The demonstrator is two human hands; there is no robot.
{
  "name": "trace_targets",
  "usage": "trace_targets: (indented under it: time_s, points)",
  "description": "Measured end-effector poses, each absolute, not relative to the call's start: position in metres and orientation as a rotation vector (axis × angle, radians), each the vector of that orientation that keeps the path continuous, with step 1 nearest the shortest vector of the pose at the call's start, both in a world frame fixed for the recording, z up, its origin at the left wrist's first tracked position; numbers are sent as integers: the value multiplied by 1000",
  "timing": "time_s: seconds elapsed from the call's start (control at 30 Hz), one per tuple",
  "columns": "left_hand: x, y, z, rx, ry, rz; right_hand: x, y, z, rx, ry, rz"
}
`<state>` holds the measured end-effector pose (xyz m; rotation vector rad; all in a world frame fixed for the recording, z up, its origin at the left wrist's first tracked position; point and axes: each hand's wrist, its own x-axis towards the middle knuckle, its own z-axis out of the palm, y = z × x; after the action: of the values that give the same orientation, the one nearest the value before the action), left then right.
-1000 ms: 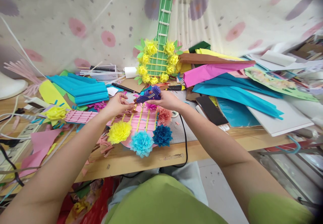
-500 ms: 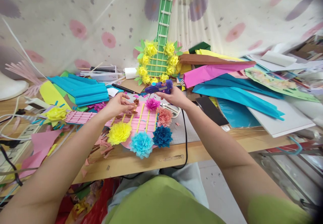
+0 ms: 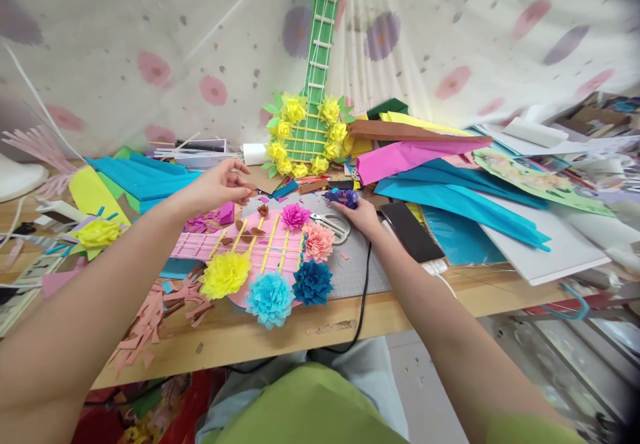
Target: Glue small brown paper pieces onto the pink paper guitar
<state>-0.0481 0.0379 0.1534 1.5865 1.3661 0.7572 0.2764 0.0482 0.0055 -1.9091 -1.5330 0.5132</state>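
Head view: pink paper guitar lying on wooden table. Left hand hovering beyond the guitar's far left side, fingers loosely spread. Right hand gripping purple glue gun past its far right. Scissors lying just right of it; green guitar standing behind it.

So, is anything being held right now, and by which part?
The right grip has the purple glue gun near its rear end; the handle itself is hidden. The left grip appears empty.

Scissors lie just right of the front guitar — phone farther right, second guitar behind.
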Motion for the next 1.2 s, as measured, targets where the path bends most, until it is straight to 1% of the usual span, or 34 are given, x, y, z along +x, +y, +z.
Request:
trace_targets:
  time_s: [0.07, 0.13, 0.2, 0.27, 0.33, 0.43, 0.53, 0.63, 0.8, 0.97, 1.2]
  points:
    - [-48, 44, 158, 1641, 1382, 706, 277, 47, 11, -1868, -1568, 490]
    - [-47, 51, 158, 1700, 1364, 639, 276, 44, 25, -1791, -1516, 348]
    - [-43, 57, 157, 1776, 1321, 571, 269, 40, 46, -1687, -1422, 154]
    - [-35, 63, 154, 1872, 1300, 471, 253, 36, 70, -1572, -1402, 127]
    - [-25, 69, 152, 1998, 1281, 308, 230, 34, 90, -1447, -1476, 321]
    - [-11, 75, 151, 2164, 1277, 179, 190, 37, 103, -1340, -1578, 764]
    - [-3, 78, 152, 2220, 1264, 133, 159, 46, 98, -1348, -1599, 1051]
    - [0, 79, 154, 2290, 1302, 81, 145, 57, 89, -1388, -1641, 1137]
    - [4, 84, 152, 2254, 1290, 97, 143, 66, 87, -1474, -1757, 1009]
    - [-5, 101, 137, 2216, 1206, 151, 142, 68, 87, -1565, -1744, 920]
    - [-25, 114, 114, 1843, 1141, 327, 137, 67, 71, -1613, -1588, 892]
